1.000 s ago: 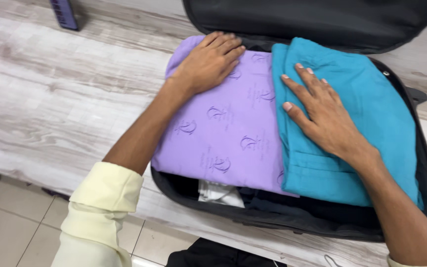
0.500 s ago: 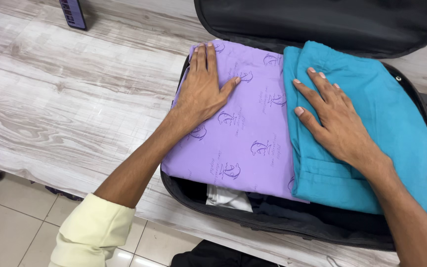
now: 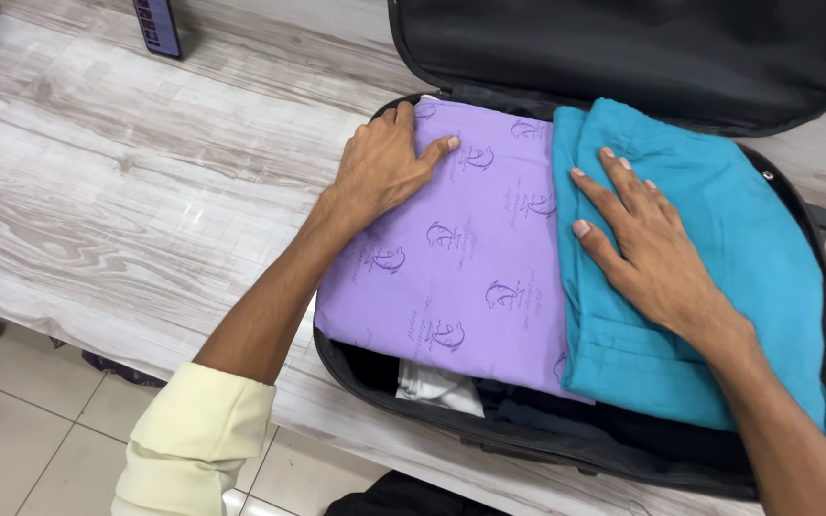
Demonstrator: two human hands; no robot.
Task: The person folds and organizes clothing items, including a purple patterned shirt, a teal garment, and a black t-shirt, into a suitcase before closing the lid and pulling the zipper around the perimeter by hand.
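My left hand (image 3: pixel 375 172) has slid to the purple garment's (image 3: pixel 461 277) far left corner, fingers curling over its edge; my right hand (image 3: pixel 647 248) stays flat, open, on the teal garment (image 3: pixel 748 258) in the suitcase (image 3: pixel 815 205).

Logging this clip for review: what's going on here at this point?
A person leans over an open black suitcase lying on a pale wood-grain table. The left hand presses on the far left corner of a folded purple garment, fingers curled over its edge by the suitcase wall. The right hand lies flat on a folded teal garment beside it, which overlaps the purple one's right edge. Darker clothes and something white show underneath. A phone stands at the table's far side.
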